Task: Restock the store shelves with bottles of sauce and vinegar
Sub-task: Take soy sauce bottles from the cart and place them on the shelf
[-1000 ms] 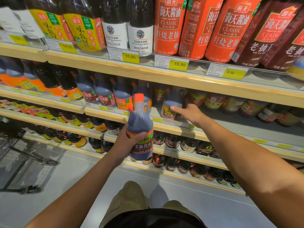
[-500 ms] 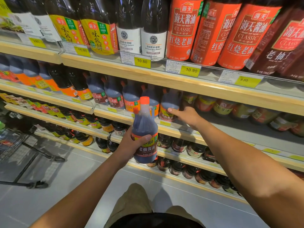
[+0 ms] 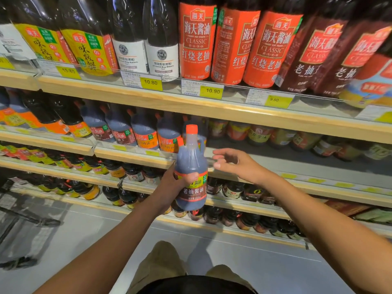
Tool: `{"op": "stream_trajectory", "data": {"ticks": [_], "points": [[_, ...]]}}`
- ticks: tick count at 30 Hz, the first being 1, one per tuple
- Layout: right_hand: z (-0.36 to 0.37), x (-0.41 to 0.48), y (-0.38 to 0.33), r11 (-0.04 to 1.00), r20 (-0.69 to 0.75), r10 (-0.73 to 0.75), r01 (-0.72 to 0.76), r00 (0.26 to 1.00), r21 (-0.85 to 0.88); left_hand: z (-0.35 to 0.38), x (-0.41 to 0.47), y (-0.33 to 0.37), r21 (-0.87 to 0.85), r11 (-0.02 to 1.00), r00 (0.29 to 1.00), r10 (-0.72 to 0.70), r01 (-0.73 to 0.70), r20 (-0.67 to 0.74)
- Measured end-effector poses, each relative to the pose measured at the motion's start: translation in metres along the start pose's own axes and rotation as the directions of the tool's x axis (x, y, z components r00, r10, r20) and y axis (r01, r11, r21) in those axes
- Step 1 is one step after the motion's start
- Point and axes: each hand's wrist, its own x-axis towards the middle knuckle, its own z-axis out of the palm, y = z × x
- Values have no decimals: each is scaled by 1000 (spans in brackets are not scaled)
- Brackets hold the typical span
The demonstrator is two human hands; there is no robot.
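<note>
A: Head view: the soy sauce bottle stands upright, long axis vertical, near the middle shelf, left hand wrapped round its label.

B: And the right hand?

A: Spread, empty, just right of the bottle's shoulder, nearer the gap far right.

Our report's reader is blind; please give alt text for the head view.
A person's left hand holds an upright, orange-capped soy sauce bottle before stocked store shelves. The open right hand reaches toward it.
</note>
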Motion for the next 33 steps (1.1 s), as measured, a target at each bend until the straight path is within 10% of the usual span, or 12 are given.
{"op": "stream_trajectory", "data": {"ticks": [5,16,33], "points": [[4,-29,14,992,172,-21,-1,985,125,32,9,2,-30,998,989,-53,58,136],[13,-34,28,973,54,68,-78,996,218,63,28,-3,-82,981,954,-148,175,262],[-36,30,10,976,-131,181,-161,975,149,15,30,9,143,986,995,-78,87,-66]]}}
